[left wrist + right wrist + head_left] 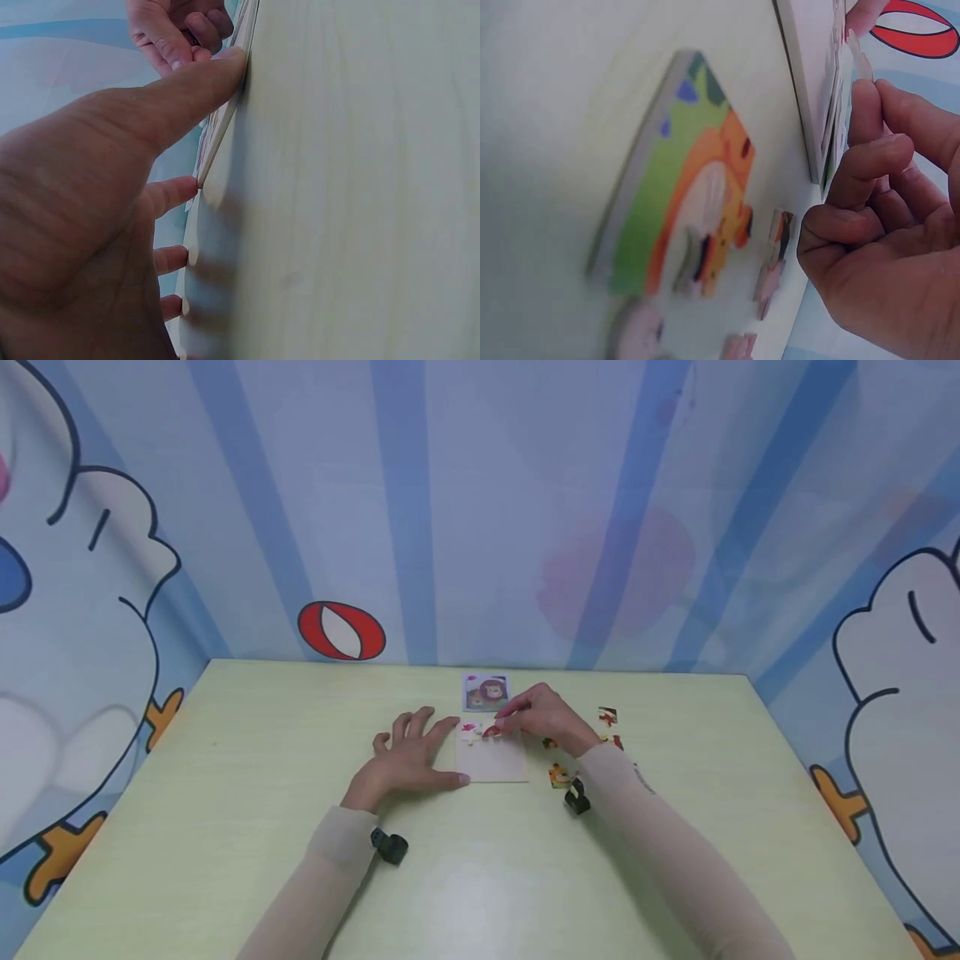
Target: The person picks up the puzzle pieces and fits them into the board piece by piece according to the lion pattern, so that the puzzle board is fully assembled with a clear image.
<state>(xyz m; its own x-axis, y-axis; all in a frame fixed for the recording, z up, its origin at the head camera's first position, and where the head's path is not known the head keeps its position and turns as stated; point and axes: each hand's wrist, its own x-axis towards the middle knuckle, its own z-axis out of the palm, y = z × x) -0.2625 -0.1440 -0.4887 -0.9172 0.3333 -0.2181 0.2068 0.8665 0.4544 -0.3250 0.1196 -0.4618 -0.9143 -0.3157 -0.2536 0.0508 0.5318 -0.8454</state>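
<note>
A pale square puzzle board (491, 766) lies on the table, with a few jigsaw pieces (468, 728) along its far part. My left hand (401, 760) spreads its fingers beside the board; thumb and forefinger touch its left edge, as the left wrist view also shows. Over the far right part of the board, my right hand (547, 717) pinches a jigsaw piece (861, 58) between thumb and forefinger, seen nearly edge-on in the right wrist view. Its other fingers are curled in. Just beyond the board lies a picture card (486, 693) with a lion.
Loose jigsaw pieces lie right of the board: an orange and green one (558, 775), another (607, 717) farther back, and others partly hidden by the right arm. Black wrist cameras (390, 846) sit on both sleeves. A printed curtain (480, 510) rises behind the table's far edge.
</note>
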